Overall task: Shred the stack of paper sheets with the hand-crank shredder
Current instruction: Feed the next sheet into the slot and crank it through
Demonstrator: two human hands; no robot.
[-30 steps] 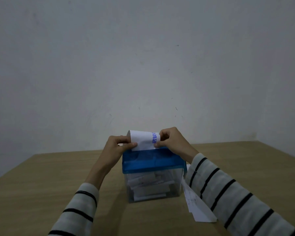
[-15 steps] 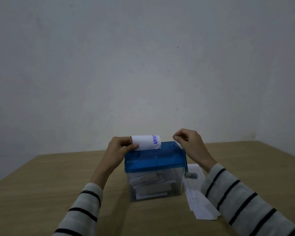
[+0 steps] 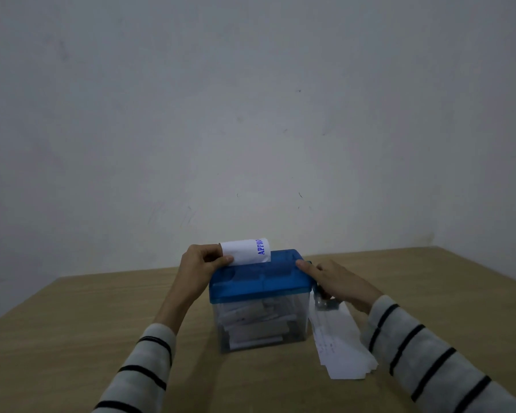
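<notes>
One curled white sheet stands in the glossy blue-lidded shredder.

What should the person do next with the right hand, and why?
Probably close the right hand round the crank handle and start turning. The left hand holds a sheet upright in the shredder slot, and the right hand is at the crank.

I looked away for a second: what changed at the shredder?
The right hand let go of the sheet and dropped to the crank at the shredder's right side. The left hand still pinches the sheet in the slot; the stack is unmoved.
</notes>
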